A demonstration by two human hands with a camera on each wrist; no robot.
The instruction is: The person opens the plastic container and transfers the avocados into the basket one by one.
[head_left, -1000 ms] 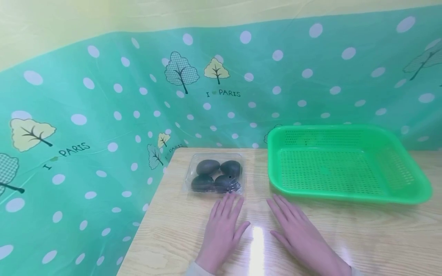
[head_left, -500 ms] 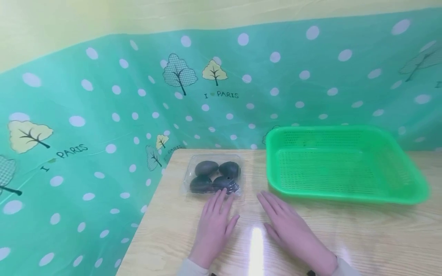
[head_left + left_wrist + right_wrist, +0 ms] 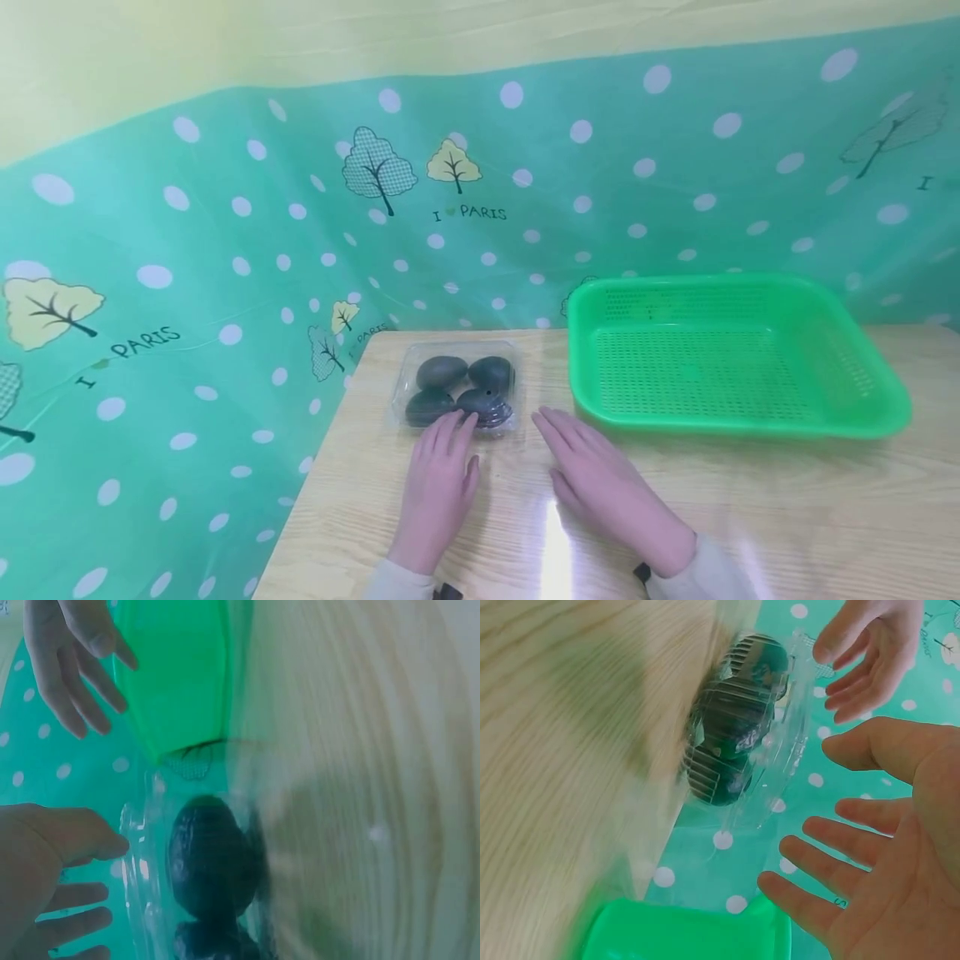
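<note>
A clear plastic box (image 3: 403,392) stands on the table at centre-left in the head view. Inside lie several dark, egg-shaped fruits (image 3: 442,372) that look like avocados. My left hand (image 3: 433,492) hovers at the box's near side, its fingertips overlapping the front edge in the head view. The left wrist view shows a gap between that hand and the box. My right hand (image 3: 603,483) is off the box's near right corner, fingers extended and pointing toward it. Neither hand holds anything; in the right wrist view the right palm (image 3: 900,900) is bare.
Right of the box, a green perforated plastic basket (image 3: 750,429) sits on the wooden table (image 3: 787,517). Behind rises a green dotted cloth (image 3: 600,242) with printed trees, which also runs along the left side of the table.
Both hands have shifted left, the left one along the box's front side and the right one closer to the box. The head view has turned slightly; box and basket stay put on the table.
</note>
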